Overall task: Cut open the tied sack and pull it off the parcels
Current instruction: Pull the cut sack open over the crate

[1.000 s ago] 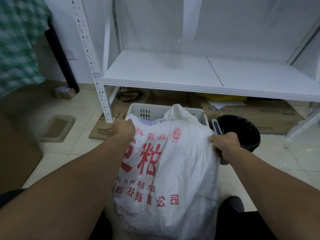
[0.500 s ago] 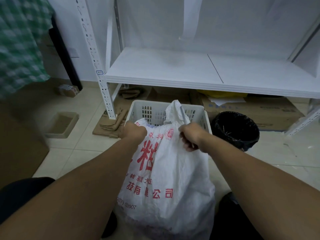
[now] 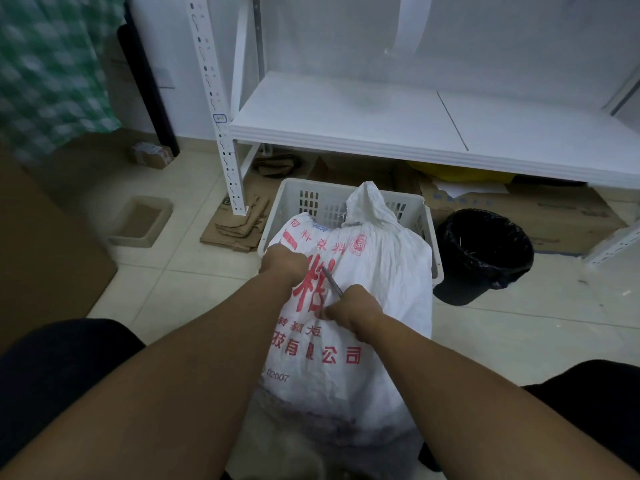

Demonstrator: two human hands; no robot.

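Blade [image 3: 331, 281] now meets the sack [image 3: 388, 271] mid-frame, gripped by the lowered right hand [image 3: 349, 313]; left hand [image 3: 282, 263] clutches fabric, so cutting likely starts.

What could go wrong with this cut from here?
1. The blade in the right hand points toward the left hand, which grips the sack close by. A slip could reach that hand.
2. The blade is at the sack's bulging front, not at the tied neck. The parcels inside are hidden, so a deep cut might slash them.
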